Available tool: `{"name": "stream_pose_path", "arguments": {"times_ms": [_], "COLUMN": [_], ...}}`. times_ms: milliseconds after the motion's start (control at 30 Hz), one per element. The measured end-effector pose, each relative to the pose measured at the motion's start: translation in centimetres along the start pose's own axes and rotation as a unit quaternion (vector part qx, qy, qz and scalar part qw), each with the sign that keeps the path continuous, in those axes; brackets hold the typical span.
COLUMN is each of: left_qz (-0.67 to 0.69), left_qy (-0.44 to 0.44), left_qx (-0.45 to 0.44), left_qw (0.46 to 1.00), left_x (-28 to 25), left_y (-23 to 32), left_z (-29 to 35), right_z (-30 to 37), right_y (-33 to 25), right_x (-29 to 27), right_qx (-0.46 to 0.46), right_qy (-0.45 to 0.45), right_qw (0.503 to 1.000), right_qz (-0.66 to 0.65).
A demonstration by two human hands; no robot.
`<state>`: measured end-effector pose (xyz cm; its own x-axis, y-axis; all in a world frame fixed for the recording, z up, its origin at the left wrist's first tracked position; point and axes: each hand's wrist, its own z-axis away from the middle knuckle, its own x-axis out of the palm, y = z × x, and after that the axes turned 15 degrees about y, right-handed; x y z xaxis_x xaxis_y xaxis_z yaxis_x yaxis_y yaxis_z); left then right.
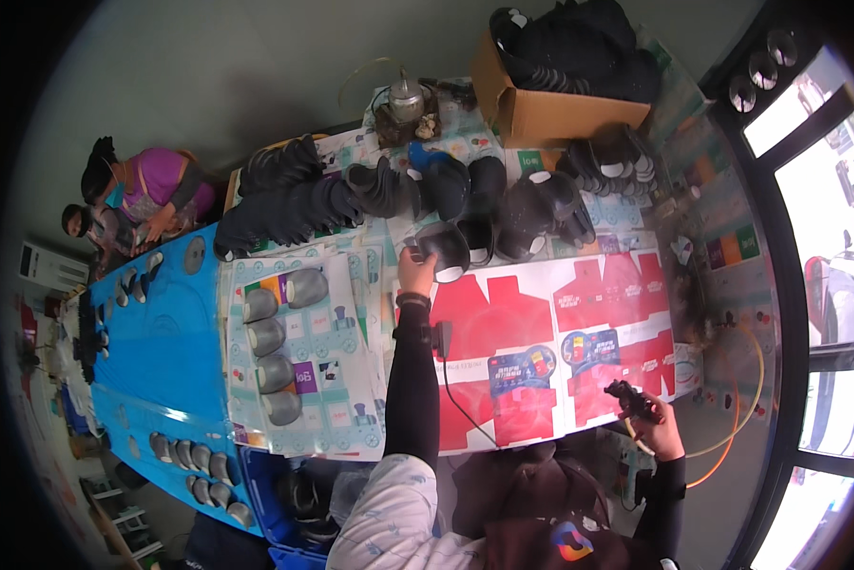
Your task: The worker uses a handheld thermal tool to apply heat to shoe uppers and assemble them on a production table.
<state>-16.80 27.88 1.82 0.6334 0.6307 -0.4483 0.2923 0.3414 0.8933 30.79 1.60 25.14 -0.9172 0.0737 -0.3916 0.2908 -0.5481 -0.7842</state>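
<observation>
My left hand [417, 271] reaches to the back middle of the table, fingers closed on the edge of a black cup-shaped piece [444, 249] with a pale patch. More dark pieces of that kind [531, 214] stand just to its right and behind it. Near the table's front right edge, my right hand [662, 435] grips a dark spray gun [633, 401]. A yellowish hose [721, 446] runs close by it. Between my hands lie printed red sheets [503, 323].
Several grey cups [275, 373] sit on printed sheets to the left. Nested black pieces [294, 211] form a long row behind. A cardboard box [569, 119] of dark pieces stands at the back right. Another person [151, 190] works beside the blue table [161, 332]. A cable [455, 394] crosses the red sheets.
</observation>
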Motion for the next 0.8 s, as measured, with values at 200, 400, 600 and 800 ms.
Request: {"name": "stream_pose_path", "arguments": {"times_ms": [200,400,600,800], "left_qz": [0.168,-0.009,-0.308,-0.205], "left_qy": [-0.093,-0.188,-0.539,-0.336], "left_qx": [-0.062,0.073,0.297,0.495], "left_qw": [0.979,0.979,0.725,0.774], "left_x": [-8.5,-8.6,0.0,2.7], "left_y": [4.9,6.9,8.1,5.6], "left_z": [10.4,21.0,28.1,34.5], "right_z": [-2.2,-6.5,-9.5,-11.6], "right_y": [2.9,3.0,3.4,5.0], "right_x": [-2.8,-3.6,-6.6,-11.4], "right_qx": [0.023,-0.037,-0.051,-0.040], "right_qy": [-0.027,-0.065,-0.159,-0.194], "right_qw": [0.999,0.996,0.983,0.980], "right_qz": [-0.039,-0.049,-0.069,-0.034]}}
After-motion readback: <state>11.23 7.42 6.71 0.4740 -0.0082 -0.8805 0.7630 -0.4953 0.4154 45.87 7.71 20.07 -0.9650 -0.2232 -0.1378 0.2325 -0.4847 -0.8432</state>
